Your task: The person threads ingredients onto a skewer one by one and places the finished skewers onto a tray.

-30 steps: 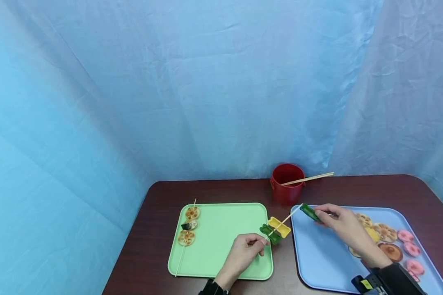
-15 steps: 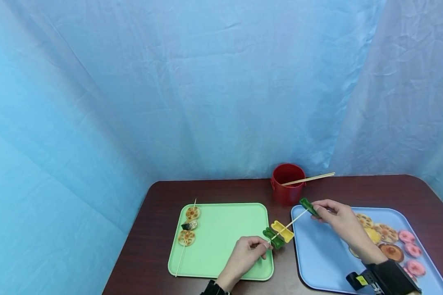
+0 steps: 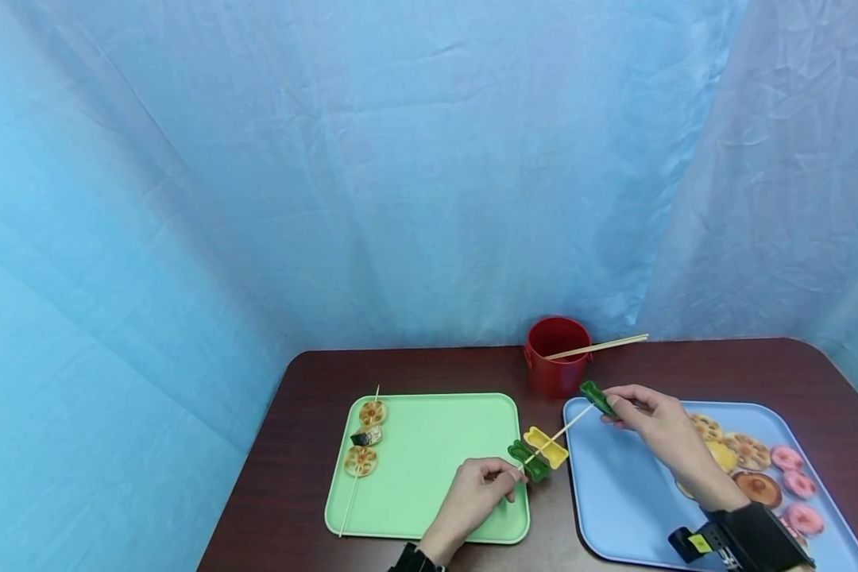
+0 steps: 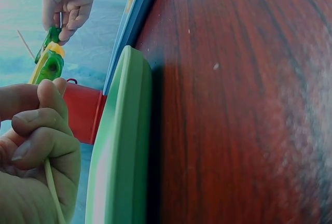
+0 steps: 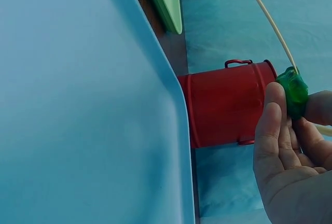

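Note:
My left hand (image 3: 475, 496) pinches the lower end of a thin wooden skewer (image 3: 578, 417) over the right edge of the green tray. A green pepper slice (image 3: 528, 461) and a yellow pepper-like slice (image 3: 546, 448) are threaded on it above my fingers. Between thumb and fingers, my right hand (image 3: 661, 429) grips another green pepper slice (image 3: 597, 397) at the skewer's upper end. In the right wrist view the skewer's tip meets this pepper slice (image 5: 294, 92). The left wrist view has the skewer's bare end (image 4: 52, 190) running down across my left palm.
The green tray (image 3: 436, 421) bears a finished-looking skewer with round lotus slices (image 3: 361, 461). On the blue tray (image 3: 615, 524) lie lotus slices (image 3: 747, 450), a brown round piece (image 3: 758, 488) and several pink rings (image 3: 798, 483). Behind stands a red bucket (image 3: 554, 377) with skewers (image 3: 608, 345).
My right hand has moved slightly up and left with the green pepper slice, whose near side now meets the skewer's tip. The skewer and left hand have shifted slightly right and down.

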### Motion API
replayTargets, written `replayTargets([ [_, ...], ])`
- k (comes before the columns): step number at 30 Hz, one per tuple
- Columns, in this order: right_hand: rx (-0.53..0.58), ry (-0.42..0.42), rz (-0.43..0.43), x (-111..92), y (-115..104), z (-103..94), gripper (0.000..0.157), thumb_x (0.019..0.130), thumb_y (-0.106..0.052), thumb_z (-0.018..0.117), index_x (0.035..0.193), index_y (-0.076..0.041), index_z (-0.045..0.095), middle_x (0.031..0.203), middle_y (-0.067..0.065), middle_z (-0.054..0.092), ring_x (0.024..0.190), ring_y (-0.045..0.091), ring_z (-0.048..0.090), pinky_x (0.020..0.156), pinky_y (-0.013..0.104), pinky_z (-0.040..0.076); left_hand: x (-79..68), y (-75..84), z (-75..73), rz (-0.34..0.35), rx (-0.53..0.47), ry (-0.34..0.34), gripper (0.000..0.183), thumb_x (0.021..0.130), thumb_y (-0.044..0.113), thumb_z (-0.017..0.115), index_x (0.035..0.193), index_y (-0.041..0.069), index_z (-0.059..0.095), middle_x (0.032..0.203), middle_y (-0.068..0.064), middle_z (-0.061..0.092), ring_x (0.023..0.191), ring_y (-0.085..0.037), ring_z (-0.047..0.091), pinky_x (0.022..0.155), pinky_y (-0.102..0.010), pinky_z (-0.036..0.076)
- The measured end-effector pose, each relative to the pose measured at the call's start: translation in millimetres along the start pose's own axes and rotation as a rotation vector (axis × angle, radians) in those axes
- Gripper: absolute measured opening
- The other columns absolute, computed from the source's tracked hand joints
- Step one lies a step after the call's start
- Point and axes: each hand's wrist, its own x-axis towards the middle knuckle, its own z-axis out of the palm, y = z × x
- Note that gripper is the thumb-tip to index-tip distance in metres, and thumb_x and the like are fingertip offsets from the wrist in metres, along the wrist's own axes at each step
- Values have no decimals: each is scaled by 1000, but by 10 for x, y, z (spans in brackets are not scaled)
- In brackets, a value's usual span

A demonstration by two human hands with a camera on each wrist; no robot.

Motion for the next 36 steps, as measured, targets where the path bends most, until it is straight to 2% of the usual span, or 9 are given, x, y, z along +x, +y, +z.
replayTargets([
  [8, 20, 6, -17, -20, -7, 13, 56, 97, -46, 50, 129, 0, 57, 115, 17, 64, 95, 25, 67, 79, 33, 54, -13, 3, 1, -1, -5, 5, 18, 87, 11, 59, 86, 5, 76, 62, 4, 64, 55, -2, 49, 49, -14, 34],
  [20, -5, 35, -27, -41, -13, 41, 56, 94, -49, 53, 128, -4, 59, 119, 15, 61, 95, 26, 64, 78, 32, 55, 3, 14, 13, -54, -6, 12, 19, 88, 14, 60, 85, 5, 76, 60, 7, 62, 53, -2, 47, 49, -15, 32],
  [24, 11, 25, -34, -49, -19, 46, 56, 94, -49, 53, 127, -5, 59, 119, 14, 60, 96, 25, 65, 78, 32, 54, 12, 23, 16, -70, -6, 10, 19, 88, 15, 60, 84, 5, 76, 61, 5, 63, 52, -2, 44, 49, -16, 31],
  [30, 42, -2, -27, -55, -35, 54, 56, 94, -47, 55, 128, -3, 57, 119, 15, 60, 99, 25, 65, 81, 35, 54, 19, 24, 17, -54, -1, 13, 19, 89, 15, 60, 85, 5, 76, 60, 6, 61, 53, -2, 45, 50, -16, 32],
  [36, 5, -17, -8, -69, -70, 51, 58, 91, -51, 56, 128, -6, 59, 122, 13, 60, 100, 18, 64, 84, 40, 52, 11, 38, 12, -33, -1, 11, 20, 89, 16, 60, 86, 5, 76, 59, 9, 60, 53, -1, 45, 49, -15, 32],
])
